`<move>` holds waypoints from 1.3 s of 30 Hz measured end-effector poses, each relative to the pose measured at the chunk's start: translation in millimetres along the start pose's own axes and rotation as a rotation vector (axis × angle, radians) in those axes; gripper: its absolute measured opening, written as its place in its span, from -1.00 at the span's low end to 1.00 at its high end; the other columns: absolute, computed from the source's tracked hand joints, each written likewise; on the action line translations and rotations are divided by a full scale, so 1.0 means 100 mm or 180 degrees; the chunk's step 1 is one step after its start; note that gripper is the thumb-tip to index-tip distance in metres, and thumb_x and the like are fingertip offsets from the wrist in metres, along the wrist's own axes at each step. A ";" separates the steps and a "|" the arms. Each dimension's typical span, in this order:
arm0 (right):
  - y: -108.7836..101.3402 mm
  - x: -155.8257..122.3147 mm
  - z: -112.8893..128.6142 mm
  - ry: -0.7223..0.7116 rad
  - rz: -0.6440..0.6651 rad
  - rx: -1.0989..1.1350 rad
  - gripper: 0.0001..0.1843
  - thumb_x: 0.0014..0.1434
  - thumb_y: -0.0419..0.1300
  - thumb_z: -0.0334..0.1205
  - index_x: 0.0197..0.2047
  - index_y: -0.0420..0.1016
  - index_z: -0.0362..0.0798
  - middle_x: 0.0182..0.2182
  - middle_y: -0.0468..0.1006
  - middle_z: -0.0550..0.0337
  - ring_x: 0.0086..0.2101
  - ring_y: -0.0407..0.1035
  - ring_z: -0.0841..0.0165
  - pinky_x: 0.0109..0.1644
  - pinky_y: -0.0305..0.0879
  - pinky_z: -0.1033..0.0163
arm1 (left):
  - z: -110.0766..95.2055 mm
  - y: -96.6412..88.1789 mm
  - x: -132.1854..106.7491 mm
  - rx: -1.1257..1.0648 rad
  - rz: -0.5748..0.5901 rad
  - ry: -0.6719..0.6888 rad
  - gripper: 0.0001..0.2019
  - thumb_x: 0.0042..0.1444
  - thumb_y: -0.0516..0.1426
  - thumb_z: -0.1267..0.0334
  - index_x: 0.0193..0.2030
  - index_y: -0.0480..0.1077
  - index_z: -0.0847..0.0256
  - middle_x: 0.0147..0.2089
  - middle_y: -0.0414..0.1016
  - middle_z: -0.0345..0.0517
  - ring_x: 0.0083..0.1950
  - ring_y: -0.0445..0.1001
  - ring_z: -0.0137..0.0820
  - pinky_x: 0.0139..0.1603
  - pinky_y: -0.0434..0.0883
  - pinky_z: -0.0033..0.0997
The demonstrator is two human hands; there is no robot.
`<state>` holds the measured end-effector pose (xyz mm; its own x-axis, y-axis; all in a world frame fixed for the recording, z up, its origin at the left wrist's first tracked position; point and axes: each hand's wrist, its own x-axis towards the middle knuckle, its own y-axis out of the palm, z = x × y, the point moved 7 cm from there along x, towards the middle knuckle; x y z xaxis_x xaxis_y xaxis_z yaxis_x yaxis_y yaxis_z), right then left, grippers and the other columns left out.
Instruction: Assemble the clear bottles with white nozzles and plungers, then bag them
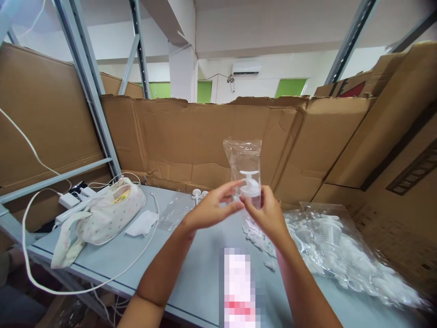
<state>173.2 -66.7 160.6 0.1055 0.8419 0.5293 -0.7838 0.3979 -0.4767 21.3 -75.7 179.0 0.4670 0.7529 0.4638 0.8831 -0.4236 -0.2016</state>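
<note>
Both hands are raised over the grey table (191,269), holding a small clear plastic bag (243,157) that stands upright between them. Inside the bag sits a white pump dispenser head (250,184). My left hand (208,207) pinches the lower part of the bag from the left, thumb and fingers closed on it. My right hand (268,214) grips the bag's bottom and the pump through the plastic from the right.
A large clear bag of white plastic parts (341,255) lies at the right, with loose white parts (257,239) beside it. A floral fabric pouch (109,214), white cables (30,255), a power strip (73,200), a white cloth (141,224) and empty clear bags (174,209) lie at the left. Cardboard walls (191,136) surround the table.
</note>
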 end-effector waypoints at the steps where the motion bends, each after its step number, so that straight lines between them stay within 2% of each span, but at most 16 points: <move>1: 0.02 -0.03 0.04 -0.0028 -0.0004 -0.0102 -0.51 0.06 0.20 0.13 -0.08 0.28 -0.04 -0.27 0.53 0.04 -0.31 0.42 0.15 -0.26 0.32 0.10 | -0.02 0.10 -0.02 0.0033 0.0078 0.0038 -0.41 0.10 0.22 0.18 0.28 0.18 0.05 0.34 0.16 0.05 0.30 0.20 -0.11 0.26 0.20 -0.06; 4: 0.06 -0.10 0.21 -0.0533 -0.0013 -0.0274 -0.40 0.04 0.23 0.07 0.08 0.24 -0.04 -0.13 0.48 -0.03 -0.19 0.38 0.10 -0.16 0.33 0.03 | -0.04 0.22 -0.04 0.0067 -0.0121 0.0192 -0.22 0.06 0.25 0.20 0.37 -0.03 -0.05 0.41 -0.01 0.01 0.38 0.03 -0.07 0.33 0.09 -0.02; 6: 0.07 -0.15 0.31 -0.0996 -0.0017 -0.0330 -0.34 0.06 0.23 0.03 0.18 0.20 -0.01 0.03 0.39 -0.08 -0.01 0.29 0.05 0.00 0.29 -0.05 | -0.01 0.20 -0.02 -0.0082 -0.0354 0.0234 -0.16 0.07 0.25 0.20 0.39 -0.14 -0.06 0.41 -0.02 0.02 0.38 0.04 -0.09 0.33 0.09 -0.05; 8: 0.06 -0.19 0.37 -0.1259 0.0017 -0.0415 -0.35 0.11 0.20 0.03 0.23 0.18 0.05 0.16 0.27 -0.07 0.14 0.12 0.02 0.13 0.18 -0.13 | 0.03 0.11 0.01 -0.0346 -0.0622 0.0259 -0.14 0.10 0.23 0.21 0.40 -0.23 -0.06 0.39 0.02 0.03 0.33 0.14 -0.16 0.30 0.15 -0.12; 10: 0.04 -0.22 0.40 -0.1331 0.0112 -0.0493 -0.41 0.16 0.15 0.05 0.24 0.19 0.15 0.25 0.16 0.01 0.22 0.00 0.02 0.19 0.10 -0.20 | 0.06 -0.02 0.03 -0.0605 -0.0928 0.0308 -0.21 0.13 0.20 0.18 0.38 -0.19 -0.06 0.36 0.07 0.01 0.28 0.22 -0.24 0.26 0.20 -0.20; 13: -0.01 -0.25 0.46 -0.1429 0.0192 -0.0443 -0.54 0.21 0.11 0.05 0.16 0.31 0.24 0.30 0.11 0.12 0.25 -0.04 0.04 0.22 0.07 -0.22 | 0.09 -0.17 0.07 -0.0988 -0.1147 0.0320 -0.38 0.14 0.18 0.11 0.30 0.04 0.00 0.27 0.23 -0.01 0.19 0.33 -0.27 0.19 0.27 -0.28; 16: -0.17 -0.23 0.46 -0.1395 -0.0259 -0.0131 -0.60 0.20 0.14 0.01 0.09 0.37 0.18 0.24 0.21 0.08 0.22 0.06 0.06 0.25 0.06 -0.19 | 0.09 -0.19 0.09 -0.1373 -0.0972 0.0178 -0.43 0.06 0.24 0.11 0.20 0.18 0.11 0.11 0.41 0.04 -0.02 0.48 -0.29 0.02 0.37 -0.30; 19: -0.34 -0.15 0.30 -0.0976 -0.0767 0.0631 -0.45 0.15 0.19 0.02 0.18 0.24 0.12 0.18 0.28 -0.01 0.17 0.18 0.10 0.20 0.18 -0.10 | 0.08 -0.14 0.09 -0.1558 -0.0702 0.0017 -0.46 0.01 0.28 0.16 0.11 0.23 0.17 -0.02 0.48 0.04 -0.17 0.52 -0.32 -0.11 0.40 -0.33; 21: -0.36 -0.07 0.15 -0.0593 -0.0672 0.1263 -0.34 0.11 0.21 0.07 0.22 0.15 0.10 0.15 0.33 -0.05 0.10 0.29 0.13 0.11 0.30 -0.02 | 0.08 -0.06 0.09 -0.1545 -0.0442 -0.0067 -0.48 0.00 0.28 0.19 0.10 0.24 0.17 -0.04 0.48 0.04 -0.17 0.51 -0.31 -0.13 0.39 -0.34; 23: -0.31 -0.01 0.03 -0.0232 -0.0391 0.1809 -0.33 0.08 0.23 0.11 0.19 0.17 0.08 0.01 0.47 -0.05 -0.05 0.44 0.17 0.00 0.40 0.03 | 0.09 0.02 0.08 -0.1420 -0.0168 -0.0136 -0.48 0.00 0.27 0.22 0.11 0.25 0.16 0.01 0.45 0.05 -0.14 0.50 -0.30 -0.10 0.38 -0.31; 26: -0.27 0.03 -0.04 0.0088 -0.0202 0.2237 -0.54 0.05 0.26 0.08 -0.03 0.38 0.03 -0.30 0.61 0.09 -0.36 0.52 0.24 -0.20 0.46 0.09 | 0.13 0.13 0.08 -0.1149 0.0168 -0.0237 -0.47 0.01 0.26 0.25 0.14 0.25 0.12 0.08 0.41 0.06 -0.11 0.48 -0.31 -0.08 0.36 -0.30; 28: -0.27 0.02 -0.05 0.0123 -0.0275 0.2278 -0.68 0.04 0.29 0.01 -0.21 0.47 0.01 -0.43 0.61 0.16 -0.48 0.48 0.31 -0.33 0.44 0.16 | 0.15 0.18 0.08 -0.1051 0.0300 -0.0256 -0.47 0.00 0.26 0.26 0.14 0.27 0.12 0.06 0.42 0.05 -0.06 0.46 -0.29 -0.07 0.35 -0.31; 30: -0.27 0.00 -0.03 0.0080 -0.0371 0.2243 -0.76 0.02 0.32 -0.05 -0.30 0.50 -0.01 -0.49 0.60 0.19 -0.53 0.44 0.35 -0.40 0.41 0.21 | 0.15 0.23 0.07 -0.1005 0.0375 -0.0233 -0.48 0.01 0.27 0.24 0.13 0.28 0.12 0.04 0.44 0.05 0.02 0.43 -0.25 -0.05 0.35 -0.30; 34: -0.25 -0.03 0.02 -0.0056 -0.0441 0.2119 -0.80 0.03 0.33 -0.08 -0.32 0.56 -0.01 -0.51 0.60 0.20 -0.54 0.43 0.38 -0.44 0.38 0.26 | 0.13 0.26 0.06 -0.0940 0.0364 -0.0141 -0.50 0.04 0.27 0.22 0.13 0.29 0.13 0.08 0.43 0.06 0.12 0.39 -0.19 0.03 0.35 -0.25; 39: -0.27 -0.02 0.07 -0.0268 -0.0193 0.2112 -0.79 0.13 0.24 -0.05 -0.29 0.60 0.01 -0.47 0.60 0.21 -0.53 0.43 0.41 -0.42 0.37 0.30 | 0.14 0.15 0.09 -0.0729 0.0206 -0.0050 -0.69 0.19 0.14 0.17 0.04 0.39 0.19 0.10 0.42 0.11 0.08 0.44 -0.17 0.01 0.38 -0.21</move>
<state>189.6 -81.8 176.9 0.1342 0.7831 0.6073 -0.9909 0.1125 0.0738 39.2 -68.9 168.3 0.5246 0.7274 0.4423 0.8189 -0.5732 -0.0286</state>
